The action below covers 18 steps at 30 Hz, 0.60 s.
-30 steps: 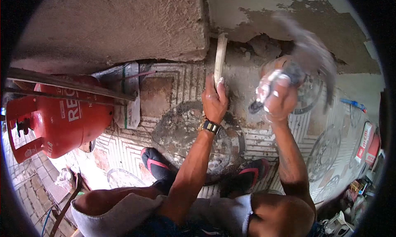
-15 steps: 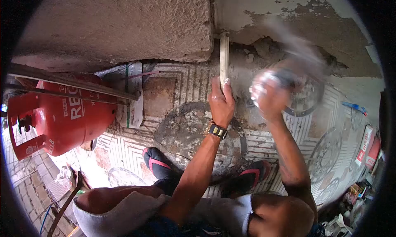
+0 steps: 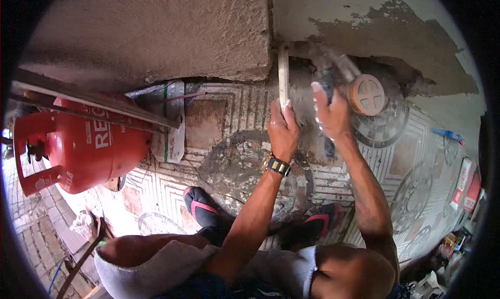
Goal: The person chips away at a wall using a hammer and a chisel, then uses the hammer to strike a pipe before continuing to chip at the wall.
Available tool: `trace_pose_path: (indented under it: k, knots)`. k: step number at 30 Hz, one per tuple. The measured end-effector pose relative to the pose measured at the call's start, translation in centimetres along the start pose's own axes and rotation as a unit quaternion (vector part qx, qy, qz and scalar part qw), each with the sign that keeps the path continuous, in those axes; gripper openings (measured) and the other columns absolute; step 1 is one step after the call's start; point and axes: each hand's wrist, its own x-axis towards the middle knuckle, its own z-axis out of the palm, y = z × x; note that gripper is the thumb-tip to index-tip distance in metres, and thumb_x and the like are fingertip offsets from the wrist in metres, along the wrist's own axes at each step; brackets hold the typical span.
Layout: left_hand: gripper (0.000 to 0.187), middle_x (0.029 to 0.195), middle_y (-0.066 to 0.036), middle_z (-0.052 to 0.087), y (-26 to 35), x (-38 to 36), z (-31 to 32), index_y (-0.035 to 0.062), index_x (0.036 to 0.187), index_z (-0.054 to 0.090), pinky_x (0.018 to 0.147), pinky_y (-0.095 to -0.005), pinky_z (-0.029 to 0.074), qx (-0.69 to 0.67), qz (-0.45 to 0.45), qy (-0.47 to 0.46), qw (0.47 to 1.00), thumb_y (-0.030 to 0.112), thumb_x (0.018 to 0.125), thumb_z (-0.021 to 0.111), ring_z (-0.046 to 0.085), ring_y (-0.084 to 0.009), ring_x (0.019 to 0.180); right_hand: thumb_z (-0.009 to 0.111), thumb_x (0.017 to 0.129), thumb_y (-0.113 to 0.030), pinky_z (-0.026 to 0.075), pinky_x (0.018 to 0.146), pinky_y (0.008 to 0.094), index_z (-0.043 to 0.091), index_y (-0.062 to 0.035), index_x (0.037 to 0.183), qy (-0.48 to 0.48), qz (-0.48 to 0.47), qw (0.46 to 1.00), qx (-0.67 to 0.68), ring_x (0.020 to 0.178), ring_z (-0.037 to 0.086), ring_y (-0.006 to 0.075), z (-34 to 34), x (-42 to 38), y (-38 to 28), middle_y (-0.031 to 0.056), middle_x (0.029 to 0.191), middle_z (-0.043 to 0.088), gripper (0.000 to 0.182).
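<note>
My left hand point(image 3: 284, 131), with a watch on its wrist, is closed around the lower end of a pale, narrow bar point(image 3: 283, 72). The bar's far end reaches the foot of the wall, at the corner of a rough concrete block. Just to the right, my right hand point(image 3: 333, 114) grips the black handle of a hammer point(image 3: 326, 83); its head is smeared by motion near the wall base. White residue marks the fingers of both hands. Beside my right hand stands a round orange container point(image 3: 367, 95) with a pale, cross-patterned top.
A red gas cylinder point(image 3: 107, 145) lies at the left, with long bars point(image 3: 99, 106) across it. The concrete block point(image 3: 208, 33) overhangs the patterned tile floor point(image 3: 245, 163). My sandalled feet are below; red-and-white packages point(image 3: 462, 187) and clutter sit at the right.
My right hand has swung left with the hammer, closer to the bar, uncovering the round orange container. My left hand holds the bar in nearly the same place.
</note>
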Motion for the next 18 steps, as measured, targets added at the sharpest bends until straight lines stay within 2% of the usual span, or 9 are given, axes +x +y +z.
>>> trace_pose_path:
  k: [1,4,6,7,10,12,13,16,18]
  knots:
    - [0.018,0.062,-0.016,0.055,-0.1,0.6,0.1,0.0014,0.102,0.050,0.051,-0.0434,0.041,0.002,0.009,-0.003,1.000,0.019,0.098,0.047,0.055,-0.0344,0.053,0.053,0.096,-0.033,0.043,0.049,0.0286,0.058,-0.0026,0.083,-0.038,0.093,0.995,-0.008,0.053,0.055,0.0125,0.0,0.1,-0.1,0.0034,0.064,0.058,0.033]
    - [0.020,0.063,-0.013,0.052,0.1,0.2,0.2,0.0017,0.098,0.050,0.051,-0.0395,0.041,0.006,-0.004,-0.009,1.000,0.021,0.099,0.045,0.053,-0.0266,0.054,0.055,0.094,-0.034,0.044,0.051,0.0304,0.059,-0.0021,0.083,0.008,0.140,0.980,0.143,0.055,0.056,0.0140,-3.2,-0.3,-3.6,0.0040,0.061,0.057,0.034]
    - [0.024,0.065,-0.007,0.049,0.6,-0.2,-0.1,0.0019,0.093,0.049,0.052,-0.0344,0.040,0.012,-0.015,-0.011,1.000,0.024,0.100,0.044,0.047,-0.0148,0.057,0.057,0.093,-0.036,0.044,0.051,0.0308,0.059,-0.0019,0.083,0.028,0.056,0.952,0.298,0.054,0.055,0.0137,-4.0,-0.2,-5.7,0.0036,0.060,0.056,0.036]
    - [0.023,0.064,-0.010,0.050,0.7,-0.1,0.0,0.0018,0.095,0.049,0.052,-0.0367,0.040,0.013,-0.012,-0.007,1.000,0.024,0.100,0.044,0.050,-0.0202,0.056,0.058,0.092,-0.038,0.044,0.051,0.0309,0.059,-0.0019,0.083,0.040,0.011,0.927,0.373,0.054,0.054,0.0136,-4.1,-0.1,-6.3,0.0034,0.059,0.056,0.037]
    - [0.023,0.062,-0.016,0.053,0.7,-0.1,0.2,0.0011,0.099,0.049,0.051,-0.0418,0.041,-0.003,-0.025,-0.009,1.000,0.023,0.099,0.045,0.055,-0.0321,0.054,0.059,0.091,-0.042,0.045,0.051,0.0333,0.059,0.0001,0.087,0.048,-0.043,0.988,0.142,0.054,0.060,0.0206,0.7,-0.7,0.7,0.0104,0.063,0.060,0.043]
    - [0.025,0.062,-0.017,0.053,-0.3,-0.1,0.2,0.0002,0.099,0.049,0.052,-0.0427,0.041,-0.031,-0.058,-0.031,0.997,0.024,0.099,0.045,0.055,-0.0343,0.055,0.060,0.091,-0.036,0.047,0.054,0.0368,0.059,0.0029,0.089,-0.113,0.102,0.975,-0.161,0.061,0.065,0.0315,1.7,1.6,0.3,0.0197,0.070,0.063,0.039]
    - [0.025,0.063,-0.018,0.053,-1.1,-0.5,0.2,-0.0002,0.098,0.049,0.052,-0.0431,0.041,-0.012,-0.037,-0.029,0.999,0.025,0.099,0.045,0.055,-0.0357,0.055,0.060,0.091,-0.033,0.049,0.059,0.0395,0.059,0.0048,0.094,-0.159,0.148,0.969,-0.117,0.072,0.066,0.0384,1.5,1.1,-0.1,0.0252,0.075,0.063,0.038]
    - [0.026,0.064,-0.020,0.054,-2.4,-1.5,0.0,-0.0012,0.097,0.049,0.053,-0.0441,0.041,0.020,-0.018,-0.007,1.000,0.025,0.099,0.045,0.054,-0.0396,0.057,0.059,0.093,-0.036,0.047,0.059,0.0342,0.058,0.0013,0.092,-0.105,0.089,0.990,0.027,0.062,0.058,0.0196,0.6,-2.3,-2.0,0.0116,0.066,0.059,0.037]
    - [0.027,0.065,-0.022,0.054,-1.6,-1.1,-0.4,-0.0017,0.097,0.048,0.054,-0.0449,0.041,0.021,-0.030,-0.026,0.999,0.025,0.099,0.045,0.054,-0.0416,0.059,0.057,0.094,-0.035,0.046,0.058,0.0331,0.058,-0.0001,0.091,-0.089,0.028,0.995,0.027,0.059,0.055,0.0179,-0.3,-2.0,-2.9,0.0086,0.065,0.058,0.035]
